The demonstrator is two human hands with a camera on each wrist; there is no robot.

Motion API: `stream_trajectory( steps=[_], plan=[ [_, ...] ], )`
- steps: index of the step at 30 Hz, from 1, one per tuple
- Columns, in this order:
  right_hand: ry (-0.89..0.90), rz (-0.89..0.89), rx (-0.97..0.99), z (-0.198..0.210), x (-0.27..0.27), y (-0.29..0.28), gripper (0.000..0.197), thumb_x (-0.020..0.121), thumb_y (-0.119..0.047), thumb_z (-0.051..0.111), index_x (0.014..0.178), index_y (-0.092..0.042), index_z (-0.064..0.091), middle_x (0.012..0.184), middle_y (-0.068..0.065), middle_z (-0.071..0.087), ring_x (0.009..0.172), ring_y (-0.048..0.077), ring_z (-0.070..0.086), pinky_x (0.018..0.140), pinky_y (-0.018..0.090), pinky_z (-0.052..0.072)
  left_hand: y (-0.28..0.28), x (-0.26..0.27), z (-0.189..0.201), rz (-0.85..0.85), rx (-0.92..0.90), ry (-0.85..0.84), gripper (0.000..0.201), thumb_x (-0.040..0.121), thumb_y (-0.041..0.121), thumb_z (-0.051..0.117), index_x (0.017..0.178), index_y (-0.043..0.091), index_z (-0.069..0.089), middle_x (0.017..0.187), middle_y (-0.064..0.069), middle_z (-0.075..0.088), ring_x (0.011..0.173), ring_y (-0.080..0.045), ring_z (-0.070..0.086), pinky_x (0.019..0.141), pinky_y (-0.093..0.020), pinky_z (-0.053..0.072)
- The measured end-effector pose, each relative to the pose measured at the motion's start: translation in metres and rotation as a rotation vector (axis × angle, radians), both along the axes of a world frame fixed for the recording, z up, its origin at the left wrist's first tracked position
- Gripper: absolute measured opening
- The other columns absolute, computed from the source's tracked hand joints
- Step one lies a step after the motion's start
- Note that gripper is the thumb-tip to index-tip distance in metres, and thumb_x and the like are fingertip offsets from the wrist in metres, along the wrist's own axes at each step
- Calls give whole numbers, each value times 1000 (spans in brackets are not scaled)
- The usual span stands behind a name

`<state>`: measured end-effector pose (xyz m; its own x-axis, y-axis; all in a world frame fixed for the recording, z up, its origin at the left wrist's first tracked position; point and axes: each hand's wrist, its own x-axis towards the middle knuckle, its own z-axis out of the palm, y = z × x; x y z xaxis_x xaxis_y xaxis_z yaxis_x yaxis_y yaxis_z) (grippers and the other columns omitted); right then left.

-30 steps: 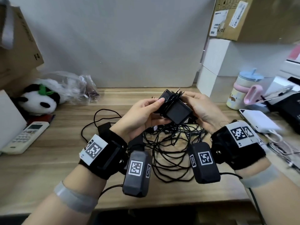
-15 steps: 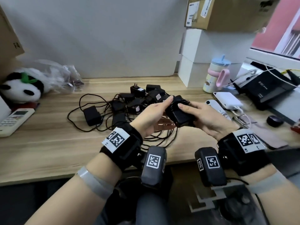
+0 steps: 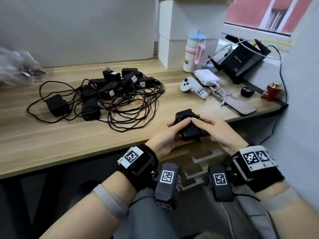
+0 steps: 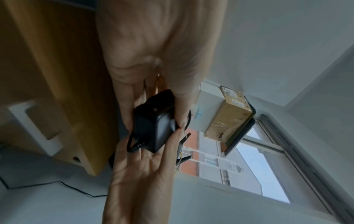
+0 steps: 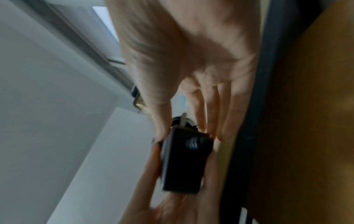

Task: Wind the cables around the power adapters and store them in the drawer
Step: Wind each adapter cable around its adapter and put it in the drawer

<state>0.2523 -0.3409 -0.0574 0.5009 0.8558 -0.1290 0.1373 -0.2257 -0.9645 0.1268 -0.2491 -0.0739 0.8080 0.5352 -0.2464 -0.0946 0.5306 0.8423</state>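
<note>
While both hands meet just off the near edge of the desk (image 3: 72, 144), they hold one wound power adapter (image 3: 189, 130) between them. Left hand (image 3: 165, 137) cups it from the left, fingers curled under, thumb on top. Right hand (image 3: 217, 131) grips from the right, fingers (image 3: 203, 124) laid over the top, thumb tips of both hands touching. Cable loops (image 3: 186, 116) sit wrapped round the adapter body. Left wrist view: adapter (image 4: 155, 122) pinched between both hands' fingers, a short cable loop (image 4: 132, 142) sticking out at its lower end. Right wrist view blurred: adapter (image 5: 185, 160) between the hands, one metal prong (image 5: 182, 119) visible at its far end. Below the desk edge, a wooden drawer front with a white recessed handle (image 4: 36, 127); cannot tell if it is open.

Further back on the desk, a tangled pile of black adapters and cables (image 3: 107, 95), one adapter (image 3: 56, 105) lying apart at its left. To the right: white controller (image 3: 192, 87), white power bank (image 3: 206, 77), phone (image 3: 240, 106), black router (image 3: 245, 59). Farthest back, a pastel cup with pink handle (image 3: 194, 52) just beside stacked white boxes (image 3: 172, 40). Plastic bag (image 3: 19, 66) at far left.
</note>
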Motion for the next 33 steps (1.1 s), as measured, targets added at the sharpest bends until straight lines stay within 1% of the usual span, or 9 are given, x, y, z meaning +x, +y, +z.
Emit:
stream_trajectory(
  steps=[2,5,8,12,14,17,23,27,33],
  plan=[
    [86,7,-75,-11,5,-10,33,85,-45,58,105,-20,68,99,-5,72,93,8,66,68,21,51,-4,0,-6,-4,12,-1,22,90,16,61,111,10,64,101,-11,70,85,-18,69,73,-31,59],
    [237,-95,-146,-29,14,-21,40,89,-50,50,96,-15,67,82,-1,70,76,13,64,69,27,51,-8,-2,-10,-2,33,3,25,90,14,61,113,8,62,97,-10,70,81,-17,68,71,-31,59],
    [307,-158,-238,-54,24,-27,40,97,-42,42,94,-10,67,86,4,69,81,16,63,67,27,46,-9,-10,-20,-88,32,70,20,89,15,62,107,8,65,97,-11,70,86,-22,68,78,-36,56],
    [301,-196,-389,-92,29,-26,28,97,-18,46,114,-3,62,106,11,67,86,21,64,65,26,50,-10,-18,-45,-105,-33,210,25,86,14,65,109,2,63,98,-15,70,86,-25,68,73,-37,58],
    [272,-225,-435,-108,29,-20,28,96,-10,47,121,-3,57,122,17,60,104,29,61,67,29,55,-8,-19,-57,-49,-84,264,29,86,14,67,111,-1,61,99,-17,68,85,-25,67,68,-37,60],
    [159,-204,-486,-130,28,-9,37,95,-8,45,132,-1,47,135,21,49,121,36,51,90,41,51,-1,-20,-68,27,-167,308,30,84,11,68,110,-2,61,98,-18,66,84,-25,66,60,-36,60],
    [96,-236,-585,-155,27,16,45,95,-2,34,139,-8,40,140,16,40,121,37,47,85,39,52,19,-13,-77,-14,-210,360,14,85,10,67,98,4,64,97,-15,67,85,-24,66,68,-36,58],
    [-27,-193,-681,-159,29,25,37,94,-1,33,129,2,46,128,25,51,109,40,55,90,46,51,25,-5,-77,-59,-204,380,12,85,11,66,96,6,65,93,-13,67,83,-22,65,67,-33,58],
    [-214,-121,-763,-157,30,21,42,96,-18,41,136,-4,44,134,19,50,116,34,53,97,41,46,26,-5,-80,-68,-218,375,17,85,12,67,100,6,64,95,-13,68,84,-22,66,71,-33,58]
  ],
)
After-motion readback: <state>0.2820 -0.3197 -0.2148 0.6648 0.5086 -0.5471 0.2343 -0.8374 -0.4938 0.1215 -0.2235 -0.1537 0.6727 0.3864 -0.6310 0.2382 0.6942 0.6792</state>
